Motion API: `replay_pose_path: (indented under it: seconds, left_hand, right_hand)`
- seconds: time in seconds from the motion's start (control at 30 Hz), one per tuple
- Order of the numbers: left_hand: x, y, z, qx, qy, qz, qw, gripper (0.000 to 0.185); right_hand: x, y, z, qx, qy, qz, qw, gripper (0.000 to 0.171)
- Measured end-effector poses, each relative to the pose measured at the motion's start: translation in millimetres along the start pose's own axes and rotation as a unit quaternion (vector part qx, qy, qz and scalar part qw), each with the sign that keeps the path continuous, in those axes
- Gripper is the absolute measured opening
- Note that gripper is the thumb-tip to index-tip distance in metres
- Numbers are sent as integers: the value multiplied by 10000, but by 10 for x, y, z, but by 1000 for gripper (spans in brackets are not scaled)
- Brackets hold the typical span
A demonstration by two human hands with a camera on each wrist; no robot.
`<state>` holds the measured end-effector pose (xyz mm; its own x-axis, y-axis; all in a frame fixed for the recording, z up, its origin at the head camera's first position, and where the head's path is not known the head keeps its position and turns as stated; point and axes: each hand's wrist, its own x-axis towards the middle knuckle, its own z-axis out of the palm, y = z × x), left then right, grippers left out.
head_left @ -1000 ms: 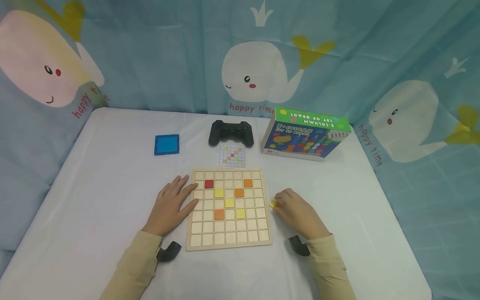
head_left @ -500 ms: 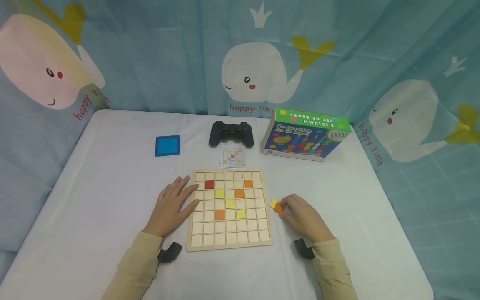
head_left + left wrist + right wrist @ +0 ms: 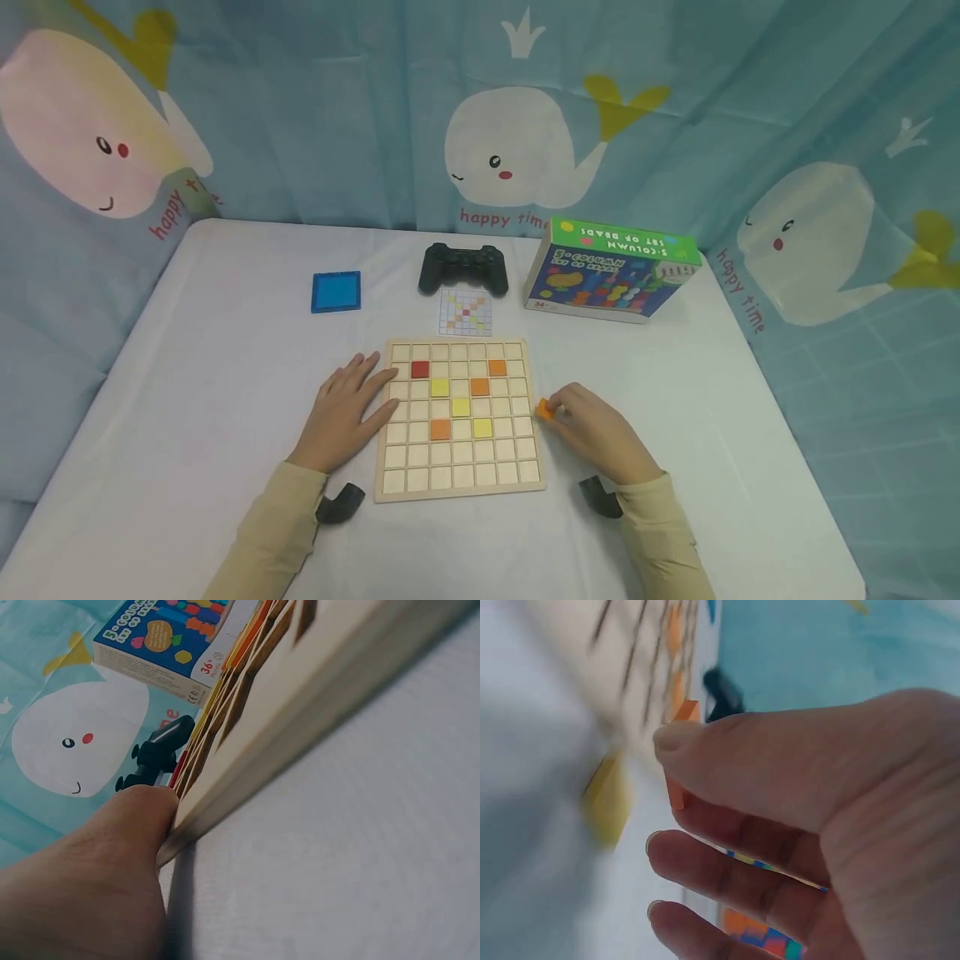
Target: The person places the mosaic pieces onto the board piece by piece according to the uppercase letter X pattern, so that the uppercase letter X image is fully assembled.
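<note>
A wooden grid board (image 3: 462, 476) lies mid-table, with red, yellow and orange square tiles in several of its cells. My left hand (image 3: 339, 417) rests at its left side, fingers spread and relaxed, with thumb and index tips over the rim. Just off the right edge, my right hand (image 3: 597, 431) pinches an orange tile (image 3: 676, 789) between thumb and index finger. Below that tile, in the right wrist view, a blurred yellow tile (image 3: 609, 801) shows on the white cloth; the hand and orange tile hide it in the head view.
Behind the board lies a printed pattern card (image 3: 465, 313), with a black game controller (image 3: 463, 268) beyond it. A blue tray (image 3: 336, 292) is at back left. The bead-set box (image 3: 611, 271) stands at back right, before a whale-print curtain (image 3: 337, 125).
My right hand drew back slightly, baring a yellow and an orange tile, then came left to the board's edge with the orange one. The left hand stays in place.
</note>
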<state>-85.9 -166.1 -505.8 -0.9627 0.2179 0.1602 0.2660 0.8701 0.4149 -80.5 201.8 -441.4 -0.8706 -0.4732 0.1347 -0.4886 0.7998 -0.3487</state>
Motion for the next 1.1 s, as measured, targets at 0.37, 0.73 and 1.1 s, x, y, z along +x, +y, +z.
replay_pose_path:
  seconds: [0.37, 0.73, 1.1]
  left_hand:
    - [-9, -17, 17, -80, -51, 7, 10000, 54]
    - [10, -22, 3, -69, -19, 133, 9999, 54]
    - [9, -26, 1, -83, 30, 157, 9998, 53]
  right_hand:
    - [357, -788, 347, 0, -510, -2010, 9783, 11]
    - [541, -1111, 562, -533, -774, -2243, 9700, 11]
    - [541, -1107, 666, -544, -655, -2368, 9678, 12]
